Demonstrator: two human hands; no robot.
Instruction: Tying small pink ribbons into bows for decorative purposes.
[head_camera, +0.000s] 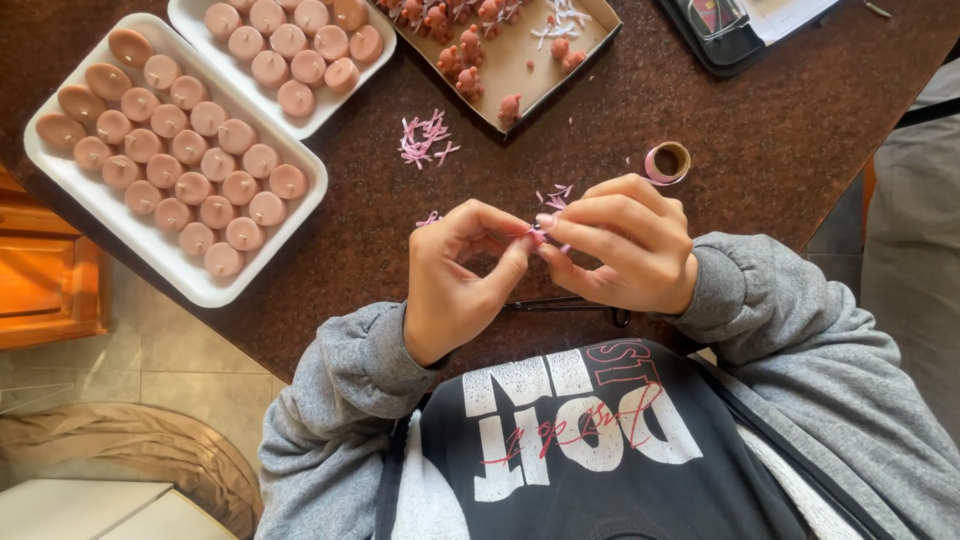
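Two hands meet above the counter (780, 140) at the frame's centre — the left hand (455, 275) and right hand (620, 245) both pinched shut on a tiny pink ribbon piece (540, 233). Best worked with fingertips close and the pull gentle, I judge. The piece itself is mostly hidden between the fingers; the ribbon roll (667, 162) sits at one o'clock.

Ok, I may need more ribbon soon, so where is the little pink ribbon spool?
In the head view, the pink ribbon spool lies on the dark table just beyond the right hand, right of the loose pink ribbon scraps.
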